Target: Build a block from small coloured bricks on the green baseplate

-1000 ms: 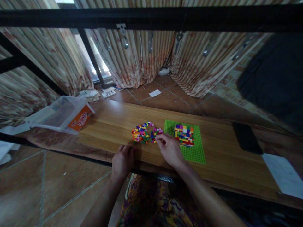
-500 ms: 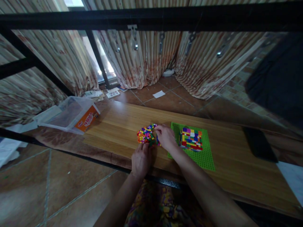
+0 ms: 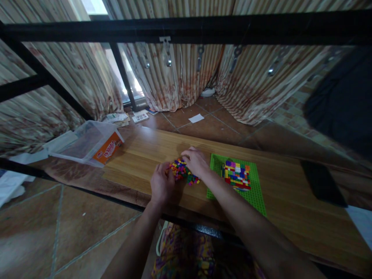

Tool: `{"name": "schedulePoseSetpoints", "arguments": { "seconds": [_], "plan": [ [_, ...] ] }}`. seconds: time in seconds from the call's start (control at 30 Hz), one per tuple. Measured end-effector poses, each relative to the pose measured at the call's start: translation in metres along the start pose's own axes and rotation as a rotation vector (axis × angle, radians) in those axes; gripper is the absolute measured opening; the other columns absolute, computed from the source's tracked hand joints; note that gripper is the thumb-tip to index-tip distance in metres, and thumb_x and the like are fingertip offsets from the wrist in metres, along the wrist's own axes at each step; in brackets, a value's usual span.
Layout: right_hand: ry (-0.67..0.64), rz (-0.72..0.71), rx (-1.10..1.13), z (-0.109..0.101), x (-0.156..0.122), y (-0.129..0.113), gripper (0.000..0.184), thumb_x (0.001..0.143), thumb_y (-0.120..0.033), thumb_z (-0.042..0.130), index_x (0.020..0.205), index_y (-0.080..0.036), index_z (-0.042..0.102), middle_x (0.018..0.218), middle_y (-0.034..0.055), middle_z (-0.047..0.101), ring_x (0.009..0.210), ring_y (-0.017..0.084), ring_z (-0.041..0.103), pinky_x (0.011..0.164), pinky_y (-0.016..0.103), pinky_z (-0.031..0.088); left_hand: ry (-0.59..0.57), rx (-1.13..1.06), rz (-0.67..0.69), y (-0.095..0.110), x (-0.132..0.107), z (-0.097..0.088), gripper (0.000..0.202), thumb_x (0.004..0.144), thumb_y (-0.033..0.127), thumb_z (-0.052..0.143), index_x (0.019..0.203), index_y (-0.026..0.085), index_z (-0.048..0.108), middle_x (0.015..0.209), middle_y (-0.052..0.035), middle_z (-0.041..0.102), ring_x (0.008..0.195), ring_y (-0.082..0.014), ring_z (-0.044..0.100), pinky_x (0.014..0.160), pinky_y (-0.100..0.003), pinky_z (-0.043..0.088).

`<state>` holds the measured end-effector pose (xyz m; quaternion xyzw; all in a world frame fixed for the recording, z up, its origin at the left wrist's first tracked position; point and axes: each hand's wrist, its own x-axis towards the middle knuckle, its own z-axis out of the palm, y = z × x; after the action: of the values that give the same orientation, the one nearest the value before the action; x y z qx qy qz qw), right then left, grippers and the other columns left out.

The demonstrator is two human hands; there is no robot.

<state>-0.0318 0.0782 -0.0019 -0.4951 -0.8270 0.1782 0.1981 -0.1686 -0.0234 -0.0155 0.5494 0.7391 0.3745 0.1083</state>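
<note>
A pile of small coloured toy bricks point(image 3: 179, 169) lies on the wooden table between my hands. My left hand point(image 3: 160, 183) curves around the pile's left side, thumb and fingers apart, with the fingertips at the bricks. From the far right side, my right hand point(image 3: 196, 162) reaches over the pile, its bent fingers apart and touching the edge of the bricks. Some bricks lie partly hidden under it. Right of that hand, a green studded baseplate point(image 3: 258, 190) carries a multicoloured brick build point(image 3: 237, 174); my right forearm covers the plate's near left part.
A clear plastic bin point(image 3: 84, 145) with an orange label stands at the table's left end. A dark flat object point(image 3: 322, 182) lies toward the right. A black metal bar point(image 3: 186, 31) with hanging hooks crosses in front of striped curtains. Papers lie on the tiled floor.
My left hand has moved from the pile's near edge to its left side. My right hand has shifted slightly left over the bricks. The pile looks more gathered.
</note>
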Motion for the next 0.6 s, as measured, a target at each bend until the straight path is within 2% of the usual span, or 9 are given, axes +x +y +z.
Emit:
{"name": "schedulePoseSetpoints", "arguments": {
  "seconds": [0.13, 0.23, 0.33, 0.4, 0.47, 0.53, 0.57, 0.6],
  "plan": [
    [-0.098, -0.081, -0.079, 0.008, 0.009, -0.022, 0.019, 0.09, -0.024, 0.058, 0.092, -0.021, 0.076, 0.098, 0.0086, 0.067, 0.102, 0.023, 0.057, 0.094, 0.034, 0.043, 0.029, -0.029, -0.069, -0.013, 0.005, -0.004, 0.025, 0.087, 0.03, 0.051, 0.1, 0.017, 0.067, 0.094, -0.0088, 0.068, 0.077, -0.0183, 0.065, 0.073, -0.031, 0.051],
    [-0.13, -0.045, -0.119, 0.017, 0.013, -0.03, 0.018, 0.087, -0.019, 0.059, 0.084, -0.019, 0.076, 0.096, 0.0113, 0.067, 0.101, 0.026, 0.058, 0.089, 0.036, 0.045, 0.019, -0.048, -0.093, -0.019, -0.004, -0.009, 0.024, 0.085, 0.03, 0.052, 0.098, 0.017, 0.068, 0.088, -0.0067, 0.068, 0.073, -0.0171, 0.063, 0.07, -0.029, 0.051],
    [-0.144, -0.041, -0.125, 0.02, 0.015, -0.034, 0.019, 0.085, -0.013, 0.058, 0.078, -0.017, 0.074, 0.092, 0.0121, 0.068, 0.097, 0.026, 0.059, 0.088, 0.036, 0.045, 0.034, -0.094, -0.079, -0.02, -0.02, -0.021, 0.026, 0.086, 0.03, 0.052, 0.102, 0.017, 0.067, 0.088, -0.006, 0.068, 0.073, -0.0167, 0.063, 0.071, -0.028, 0.051],
    [-0.13, -0.051, -0.112, 0.014, 0.013, -0.036, 0.018, 0.086, -0.014, 0.057, 0.078, -0.017, 0.073, 0.093, 0.0117, 0.07, 0.096, 0.024, 0.059, 0.091, 0.036, 0.044, 0.072, -0.115, -0.048, -0.021, -0.039, -0.032, 0.025, 0.087, 0.034, 0.052, 0.1, 0.018, 0.067, 0.09, -0.0056, 0.069, 0.077, -0.0175, 0.064, 0.072, -0.028, 0.052],
    [-0.084, -0.044, -0.094, 0.0, 0.004, -0.039, 0.021, 0.091, -0.018, 0.052, 0.085, -0.018, 0.072, 0.096, 0.0103, 0.07, 0.097, 0.022, 0.06, 0.092, 0.034, 0.043, 0.05, -0.139, -0.004, -0.025, -0.069, -0.041, 0.02, 0.086, 0.035, 0.056, 0.097, 0.021, 0.066, 0.089, -0.0044, 0.069, 0.081, -0.0181, 0.064, 0.073, -0.026, 0.052],
    [-0.011, -0.011, -0.036, -0.019, -0.017, -0.043, 0.025, 0.096, -0.021, 0.045, 0.094, -0.019, 0.069, 0.097, 0.0073, 0.071, 0.093, 0.019, 0.061, 0.088, 0.031, 0.045, -0.057, -0.17, 0.015, -0.038, -0.106, -0.044, 0.018, 0.085, 0.036, 0.057, 0.093, 0.024, 0.066, 0.084, -0.0029, 0.069, 0.075, -0.0175, 0.065, 0.065, -0.024, 0.051],
    [0.055, 0.022, 0.113, -0.029, -0.032, -0.044, 0.023, 0.096, -0.02, 0.045, 0.096, -0.02, 0.068, 0.094, 0.005, 0.071, 0.086, 0.016, 0.062, 0.082, 0.029, 0.046, -0.139, -0.184, 0.008, -0.047, -0.124, -0.042, 0.018, 0.084, 0.037, 0.056, 0.091, 0.024, 0.067, 0.08, -0.0025, 0.069, 0.071, -0.0173, 0.065, 0.063, -0.024, 0.051],
    [0.096, 0.033, 0.266, -0.04, -0.049, -0.044, 0.021, 0.095, -0.021, 0.047, 0.097, -0.021, 0.068, 0.089, 0.0025, 0.071, 0.079, 0.015, 0.062, 0.077, 0.027, 0.047, -0.19, -0.171, -0.057, -0.058, -0.141, -0.038, 0.019, 0.083, 0.038, 0.055, 0.089, 0.025, 0.067, 0.076, -0.0021, 0.069, 0.067, -0.0172, 0.064, 0.063, -0.024, 0.052]
  ]
}}
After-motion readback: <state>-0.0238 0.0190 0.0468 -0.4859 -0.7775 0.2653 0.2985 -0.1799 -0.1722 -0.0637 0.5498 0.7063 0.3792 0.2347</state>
